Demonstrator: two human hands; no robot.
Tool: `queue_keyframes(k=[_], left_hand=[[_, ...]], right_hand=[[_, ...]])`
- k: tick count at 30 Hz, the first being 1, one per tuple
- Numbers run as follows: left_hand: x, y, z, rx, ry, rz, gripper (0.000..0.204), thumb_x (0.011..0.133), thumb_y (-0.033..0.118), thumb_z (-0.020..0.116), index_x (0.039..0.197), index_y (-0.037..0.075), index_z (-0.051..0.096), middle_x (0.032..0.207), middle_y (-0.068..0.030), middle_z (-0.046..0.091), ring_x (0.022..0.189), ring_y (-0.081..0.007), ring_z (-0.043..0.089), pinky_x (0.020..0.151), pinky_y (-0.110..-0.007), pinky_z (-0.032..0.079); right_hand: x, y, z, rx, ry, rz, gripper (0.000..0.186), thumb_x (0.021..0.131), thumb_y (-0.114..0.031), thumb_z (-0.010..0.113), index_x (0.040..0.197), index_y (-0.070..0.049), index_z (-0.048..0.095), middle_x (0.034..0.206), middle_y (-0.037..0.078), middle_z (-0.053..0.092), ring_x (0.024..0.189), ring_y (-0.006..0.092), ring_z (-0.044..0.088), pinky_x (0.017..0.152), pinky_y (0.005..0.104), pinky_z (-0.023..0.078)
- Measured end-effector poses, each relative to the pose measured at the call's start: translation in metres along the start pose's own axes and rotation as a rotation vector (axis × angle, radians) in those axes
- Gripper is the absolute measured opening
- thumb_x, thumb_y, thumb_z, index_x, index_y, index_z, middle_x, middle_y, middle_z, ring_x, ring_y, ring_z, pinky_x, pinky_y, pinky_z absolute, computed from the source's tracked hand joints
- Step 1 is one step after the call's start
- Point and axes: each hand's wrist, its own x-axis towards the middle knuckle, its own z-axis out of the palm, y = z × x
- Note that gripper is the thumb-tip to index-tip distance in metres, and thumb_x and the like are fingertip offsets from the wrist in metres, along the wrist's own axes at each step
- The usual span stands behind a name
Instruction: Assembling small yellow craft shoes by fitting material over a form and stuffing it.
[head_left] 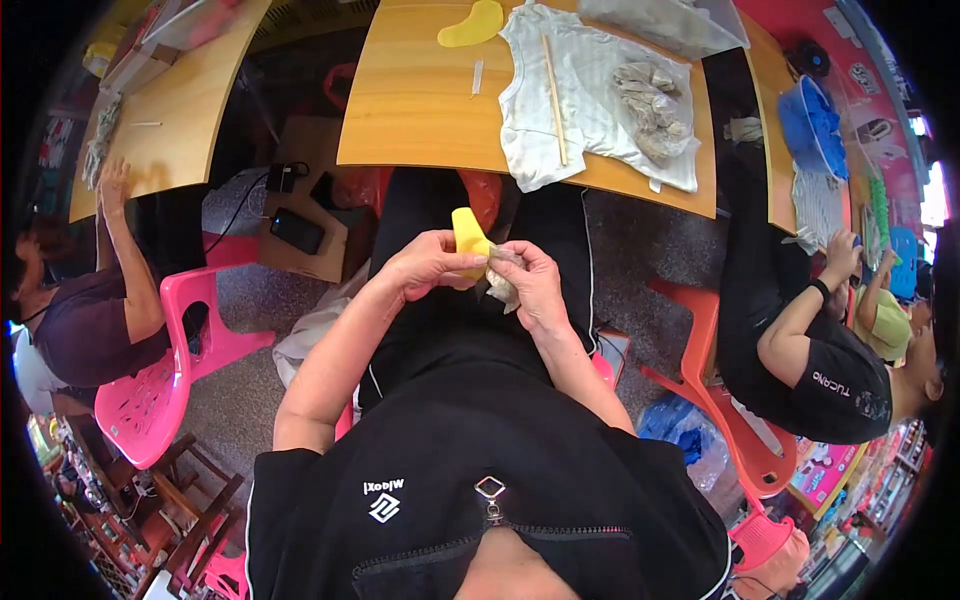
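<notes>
Yellow piece [468,230], partly hidden: left fingers [462,263] pinch it, right fingers [527,254] an indistinct bundle [501,292].

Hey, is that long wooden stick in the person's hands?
No, the wooden stick lies on the white cloth; the left hand holds a yellow piece and the right hand a greyish bundle.

At left, a person in a dark top [100,335] sits by a pink plastic chair [140,420]; near it, a black phone [297,231] lies on a brown surface [310,145]. At right — an orange chair [695,370], a person in a black shirt [840,395], a blue basin [797,118].
</notes>
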Motion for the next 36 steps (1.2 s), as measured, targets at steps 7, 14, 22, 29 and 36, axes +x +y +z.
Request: queue_keyframes(k=[7, 14, 22, 29, 36], left_hand=[[-0.002, -0.018, 0.032, 0.036, 0.233, 0.554, 0.036, 0.08, 0.006, 0.07, 0.104, 0.005, 0.045, 0.107, -0.0063, 0.047, 0.089, -0.016, 0.062, 0.063, -0.025, 0.054], [0.004, -0.021, 0.038, 0.125, 0.255, 0.518, 0.017, 0.084, 0.012, 0.067, 0.085, -0.001, 0.056, 0.111, -0.0055, 0.042, 0.084, -0.0143, 0.061, 0.064, -0.024, 0.054], [0.009, -0.027, 0.034, 0.153, 0.26, 0.541, 0.018, 0.087, 0.012, 0.062, 0.093, -0.005, 0.06, 0.113, -0.0071, 0.042, 0.085, -0.0169, 0.062, 0.068, -0.028, 0.056], [0.007, -0.026, 0.04, 0.275, 0.267, 0.568, 0.017, 0.088, 0.013, 0.061, 0.091, -0.004, 0.061, 0.107, -0.0067, 0.047, 0.08, -0.014, 0.06, 0.067, -0.025, 0.051], [0.013, -0.029, 0.035, 0.45, 0.163, 0.627, 0.012, 0.09, 0.012, 0.058, 0.094, 0.001, 0.058, 0.097, -0.0034, 0.051, 0.079, -0.0107, 0.057, 0.068, -0.023, 0.049]], right_hand=[[0.006, 0.004, -0.007, 0.05, 0.148, 0.013, 0.018, 0.08, 0.001, 0.067, 0.095, -0.004, 0.059, 0.087, 0.003, 0.063, 0.075, 0.0106, 0.061, 0.065, 0.0232, 0.051], [0.004, 0.0, 0.001, 0.093, 0.142, 0.041, 0.019, 0.079, 0.0, 0.068, 0.096, -0.004, 0.059, 0.087, 0.003, 0.063, 0.074, 0.0103, 0.06, 0.066, 0.0232, 0.051], [0.003, 0.002, -0.002, -0.04, 0.197, -0.06, 0.017, 0.079, -0.002, 0.069, 0.093, -0.003, 0.06, 0.084, 0.002, 0.063, 0.073, 0.0091, 0.06, 0.065, 0.0213, 0.048], [0.006, 0.014, -0.011, -0.405, 0.193, -0.238, 0.016, 0.082, -0.007, 0.068, 0.096, -0.003, 0.066, 0.084, 0.002, 0.064, 0.074, 0.0087, 0.059, 0.067, 0.0207, 0.046], [0.006, 0.01, -0.007, -0.092, 0.179, -0.066, 0.018, 0.086, -0.01, 0.064, 0.101, -0.001, 0.067, 0.09, 0.002, 0.064, 0.079, 0.008, 0.059, 0.071, 0.0205, 0.048]])
